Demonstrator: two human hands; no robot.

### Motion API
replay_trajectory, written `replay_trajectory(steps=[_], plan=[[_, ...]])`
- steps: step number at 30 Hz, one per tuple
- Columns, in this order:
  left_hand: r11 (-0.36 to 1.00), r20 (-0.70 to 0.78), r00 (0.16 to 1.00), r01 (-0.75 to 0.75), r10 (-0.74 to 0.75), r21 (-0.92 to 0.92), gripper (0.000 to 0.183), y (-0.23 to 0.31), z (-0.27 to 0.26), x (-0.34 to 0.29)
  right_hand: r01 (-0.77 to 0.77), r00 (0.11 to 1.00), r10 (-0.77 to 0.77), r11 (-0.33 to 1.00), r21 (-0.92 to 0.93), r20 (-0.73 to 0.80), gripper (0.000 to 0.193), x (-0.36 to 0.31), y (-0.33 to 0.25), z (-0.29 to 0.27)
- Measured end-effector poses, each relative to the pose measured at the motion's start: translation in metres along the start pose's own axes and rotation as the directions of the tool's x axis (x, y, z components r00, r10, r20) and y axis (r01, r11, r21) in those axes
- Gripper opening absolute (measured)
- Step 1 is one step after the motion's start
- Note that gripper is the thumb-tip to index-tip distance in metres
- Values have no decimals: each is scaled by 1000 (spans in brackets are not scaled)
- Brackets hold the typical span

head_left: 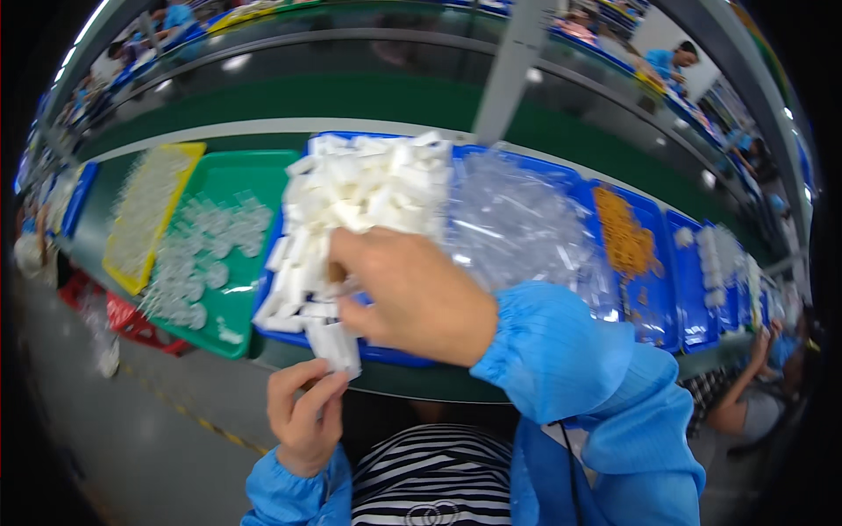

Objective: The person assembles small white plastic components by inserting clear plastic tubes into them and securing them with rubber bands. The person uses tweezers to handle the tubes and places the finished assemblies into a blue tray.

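My left hand point(303, 416) is closed at the near edge of the bench, thumb and fingers pinching a small clear plastic bag point(333, 344). Something whitish shows in the bag, too blurred to make out. My right hand point(412, 294) reaches in from the right, slightly smeared, over the heap of short white plastic pieces point(377, 180) in a blue tray point(386, 354). Its thumb is apart from its bent fingers, near the bag's upper end. Nothing held shows between them, though the fingertips are partly hidden.
Left of the white pieces stand a green tray point(241, 346) of clear round parts and a yellow tray point(180, 197) of small clear pieces. To the right are clear plastic bags point(517, 219) and orange-brown parts point(624, 232) in blue trays. A metal post point(509, 79) rises behind; other people sit farther off.
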State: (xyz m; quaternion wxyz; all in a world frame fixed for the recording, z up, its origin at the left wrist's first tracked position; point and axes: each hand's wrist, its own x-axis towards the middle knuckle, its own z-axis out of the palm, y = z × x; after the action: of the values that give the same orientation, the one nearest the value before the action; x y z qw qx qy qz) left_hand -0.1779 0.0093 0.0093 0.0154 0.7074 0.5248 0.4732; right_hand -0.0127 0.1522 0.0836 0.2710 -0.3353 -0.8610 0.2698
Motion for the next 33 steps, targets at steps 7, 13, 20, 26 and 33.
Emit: replay_trajectory(steps=[7, 13, 20, 26, 33], plan=[[977, 88, 974, -210, 207, 26, 35, 12, 9, 17, 58, 978, -95, 979, 197, 184, 37, -53, -26, -29], [929, 204, 907, -367, 369, -49, 30, 28, 5, 35, -252, 954, 299, 786, 564, 10, 42, -64, -13, -52], [902, 263, 863, -414, 432, -125, 28, 51, 1, 43, -233, 930, 352, 785, 574, -104, 25, -69, 12, -50], [919, 277, 876, -378, 395, -112, 28, 52, 5, 42, -207, 931, 334, 814, 543, -146, 16, -72, 13, -49], [885, 348, 815, -444, 464, -139, 26, 51, 3, 46, -219, 938, 334, 785, 580, -98, 16, -68, 14, -49]])
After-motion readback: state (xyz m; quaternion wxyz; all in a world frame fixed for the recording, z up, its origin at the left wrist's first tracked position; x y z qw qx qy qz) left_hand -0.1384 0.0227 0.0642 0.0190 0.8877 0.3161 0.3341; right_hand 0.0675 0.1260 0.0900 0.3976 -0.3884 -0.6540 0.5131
